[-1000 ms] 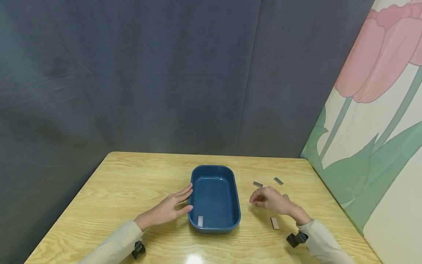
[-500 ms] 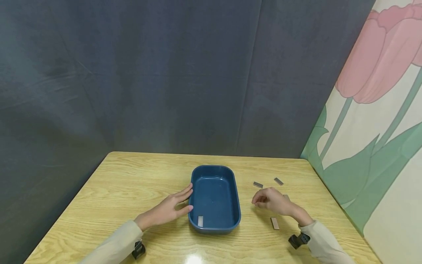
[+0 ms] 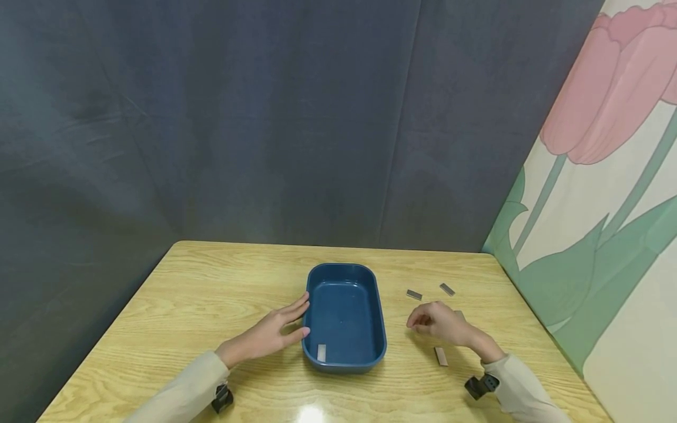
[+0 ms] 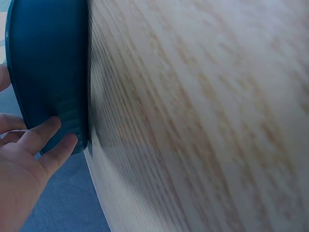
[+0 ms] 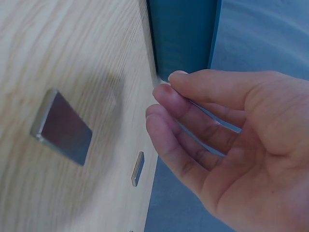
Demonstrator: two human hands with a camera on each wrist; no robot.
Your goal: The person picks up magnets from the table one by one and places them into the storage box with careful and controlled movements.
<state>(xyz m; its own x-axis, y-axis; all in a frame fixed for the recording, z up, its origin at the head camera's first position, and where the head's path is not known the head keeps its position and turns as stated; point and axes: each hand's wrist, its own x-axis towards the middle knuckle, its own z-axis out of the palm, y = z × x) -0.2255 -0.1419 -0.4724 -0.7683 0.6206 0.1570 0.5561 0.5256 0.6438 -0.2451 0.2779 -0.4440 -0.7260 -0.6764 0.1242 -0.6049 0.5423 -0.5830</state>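
Note:
A deep blue rectangular basin [image 3: 344,317] with rounded corners stands on the table; a small silvery rectangular piece [image 3: 321,352] lies in its near left corner. My left hand [image 3: 271,335] rests its straight fingers on the basin's left side. In the left wrist view, two fingertips [image 4: 55,123] touch its outer wall. Right of the basin, my right hand [image 3: 438,323] hovers over the table with loosely curled fingers. No object shows between its thumb and fingers in the right wrist view. A flat metal piece [image 5: 63,128] lies beside it there.
Small flat pieces lie around the right hand: two behind it, [image 3: 414,295] and one farther right [image 3: 446,289], a partly hidden one [image 3: 458,315], and a pinkish-looking one [image 3: 441,356] nearer. A dark curtain [image 3: 285,129] hangs behind the table [image 3: 227,276]; a tulip-painted wall panel [image 3: 597,235] borders the right.
My right hand has shifted slightly to the right, a little farther from the basin. The left hand, the basin and the small pieces hold their places.

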